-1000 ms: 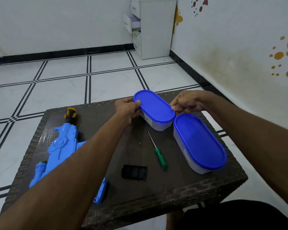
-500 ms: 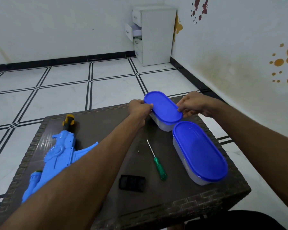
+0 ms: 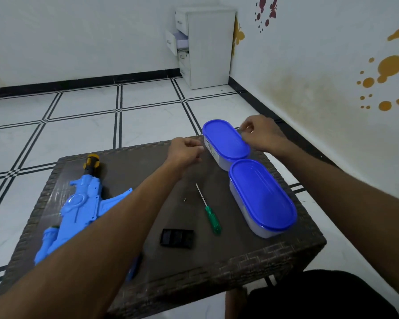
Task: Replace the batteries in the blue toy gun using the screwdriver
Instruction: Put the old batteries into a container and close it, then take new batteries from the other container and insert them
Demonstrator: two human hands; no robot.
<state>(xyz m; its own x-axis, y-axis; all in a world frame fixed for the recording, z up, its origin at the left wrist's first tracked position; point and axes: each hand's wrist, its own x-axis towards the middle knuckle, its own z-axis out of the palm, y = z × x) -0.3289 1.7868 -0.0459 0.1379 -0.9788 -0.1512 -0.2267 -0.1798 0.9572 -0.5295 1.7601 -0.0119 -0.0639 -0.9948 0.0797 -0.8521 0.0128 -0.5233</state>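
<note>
The blue toy gun (image 3: 78, 203) lies at the tabletop's (image 3: 251, 261) left, probably light, rigid plastic best held by its body, while the right hand (image 3: 260, 134) pinches the far container's lid (image 3: 226, 140) and the left hand (image 3: 186, 150) hovers loosely curled, holding nothing.

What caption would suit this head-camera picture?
Right hand pinching the far container's blue lid; left hand just off it; screwdriver and toy gun waiting.
</note>
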